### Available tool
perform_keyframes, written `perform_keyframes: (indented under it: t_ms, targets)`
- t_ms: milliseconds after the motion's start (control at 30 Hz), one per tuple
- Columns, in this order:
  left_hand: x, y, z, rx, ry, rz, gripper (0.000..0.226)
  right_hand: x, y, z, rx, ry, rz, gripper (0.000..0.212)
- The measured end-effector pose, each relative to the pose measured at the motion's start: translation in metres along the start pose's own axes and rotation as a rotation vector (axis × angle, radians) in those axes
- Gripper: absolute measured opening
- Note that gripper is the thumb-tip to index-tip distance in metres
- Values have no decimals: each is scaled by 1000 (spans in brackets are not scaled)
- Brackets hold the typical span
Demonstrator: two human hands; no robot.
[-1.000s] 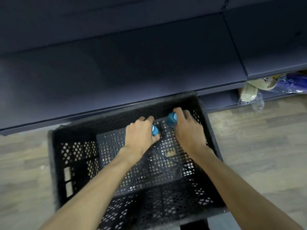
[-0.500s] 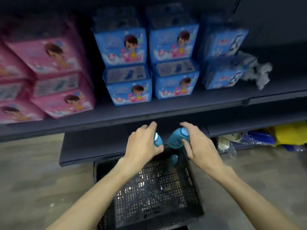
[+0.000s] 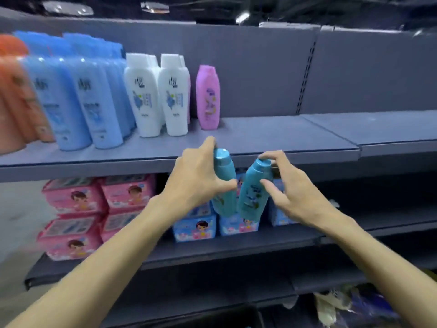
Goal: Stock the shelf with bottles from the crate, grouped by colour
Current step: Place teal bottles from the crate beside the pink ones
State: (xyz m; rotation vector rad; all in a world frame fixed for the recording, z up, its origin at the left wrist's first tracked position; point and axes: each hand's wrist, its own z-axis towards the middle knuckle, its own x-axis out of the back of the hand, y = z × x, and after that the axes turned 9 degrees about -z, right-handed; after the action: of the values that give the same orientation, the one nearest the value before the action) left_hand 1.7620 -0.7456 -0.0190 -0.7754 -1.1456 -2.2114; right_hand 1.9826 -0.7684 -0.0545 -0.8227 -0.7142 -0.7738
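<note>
My left hand [image 3: 196,178] grips a teal bottle [image 3: 224,183] and my right hand [image 3: 290,188] grips a second teal bottle [image 3: 254,192]. Both bottles are raised in front of the edge of the grey upper shelf [image 3: 272,138], caps up, their bases nearly touching. On that shelf stand orange bottles [image 3: 16,100] at far left, then blue bottles [image 3: 78,102], white bottles [image 3: 156,95] and one pink bottle [image 3: 208,97]. Only the crate's dark rim [image 3: 212,318] shows at the bottom edge.
To the right of the pink bottle the upper shelf is bare. On the shelf below sit pink boxes [image 3: 94,209] and blue boxes [image 3: 196,227]. Bagged items [image 3: 343,306] lie at the lower right near the floor.
Both hands lifted the two teal bottles out of the crate and up to the upper shelf's edge. The view swung up from the crate to the bottle shelf.
</note>
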Motion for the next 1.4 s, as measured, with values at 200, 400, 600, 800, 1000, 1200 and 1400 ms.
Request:
perform_keyframes:
  t_ms: [200, 400, 600, 800, 1000, 1200, 1400]
  targets:
    - [51, 45, 59, -31, 226, -142, 56, 75, -17, 60, 59, 132, 152, 35]
    - [50, 57, 118, 46, 353, -119, 48, 107, -1, 128, 58, 77, 197, 33]
    - [25, 44, 142, 124, 423, -119, 34, 101, 22, 161, 28, 8, 174, 33]
    - [5, 25, 151, 203, 402, -100, 38, 92, 33, 166, -15, -53, 147, 32]
    - [-4, 21, 147, 237, 396, -86, 51, 76, 22, 163, -65, 112, -51, 41]
    - [-30, -1, 123, 265, 331, -103, 58, 39, -5, 148, -217, 309, -159, 68]
    - [-47, -15, 119, 267, 304, -125, 59, 26, -6, 155, -252, 388, -224, 74]
